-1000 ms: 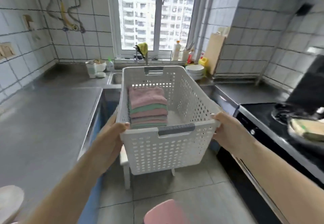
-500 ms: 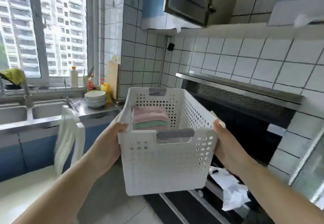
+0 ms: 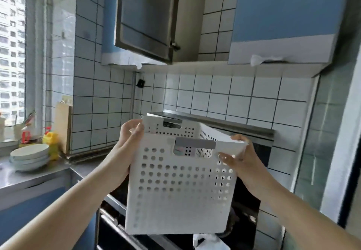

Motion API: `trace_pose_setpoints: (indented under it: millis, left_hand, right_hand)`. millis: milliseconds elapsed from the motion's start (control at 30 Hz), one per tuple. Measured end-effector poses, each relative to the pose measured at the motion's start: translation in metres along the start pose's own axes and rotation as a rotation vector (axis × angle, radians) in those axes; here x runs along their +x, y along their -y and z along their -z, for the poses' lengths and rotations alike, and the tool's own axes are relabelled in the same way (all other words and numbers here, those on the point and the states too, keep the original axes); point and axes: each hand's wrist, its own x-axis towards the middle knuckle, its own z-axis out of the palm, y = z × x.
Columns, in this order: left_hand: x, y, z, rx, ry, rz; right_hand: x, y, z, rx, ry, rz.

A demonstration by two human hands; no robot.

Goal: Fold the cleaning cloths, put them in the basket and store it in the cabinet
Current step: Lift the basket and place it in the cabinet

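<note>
I hold a white perforated basket [image 3: 175, 195] with grey handles in front of me at chest height, over the stove. My left hand [image 3: 127, 144] grips its left rim, thumb over the edge. My right hand [image 3: 240, 157] grips the right rim. The folded cloths inside are almost hidden; only a bit of pink and green shows through the near handle slot [image 3: 180, 151]. Above, a wall cabinet [image 3: 187, 24] stands open, its metal-lined door [image 3: 144, 15] swung out to the left.
A closed blue cabinet door [image 3: 289, 11] is right of the open one. A range hood ledge [image 3: 224, 121] runs behind the basket, with the black stove [image 3: 115, 228] below. Stacked bowls [image 3: 29, 156], a yellow bottle [image 3: 51, 142] and a cutting board [image 3: 62, 126] sit on the left counter.
I turned right from the sink and window to the stove wall and looked up. The basket rose with both hands, and the open cabinet came into full view.
</note>
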Motion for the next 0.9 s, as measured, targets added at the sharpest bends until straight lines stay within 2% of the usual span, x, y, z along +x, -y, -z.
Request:
trace_pose_setpoints:
  millis: [200, 433, 733, 900]
  left_hand:
    - [0.08, 0.005, 0.013, 0.152, 0.042, -0.172]
    - [0.194, -0.019, 0.041, 0.097, 0.041, -0.301]
    - [0.303, -0.105, 0.057, 0.162, 0.058, -0.498]
    - [0.337, -0.141, 0.055, 0.172, 0.007, -0.585]
  right_hand:
    - [0.07, 0.013, 0.0, -0.018, -0.143, 0.127]
    - [0.172, 0.057, -0.025, -0.189, -0.212, 0.245]
    - [0.271, 0.137, -0.04, -0.233, -0.373, 0.501]
    - [0.304, 0.182, -0.044, -0.289, -0.387, 0.602]
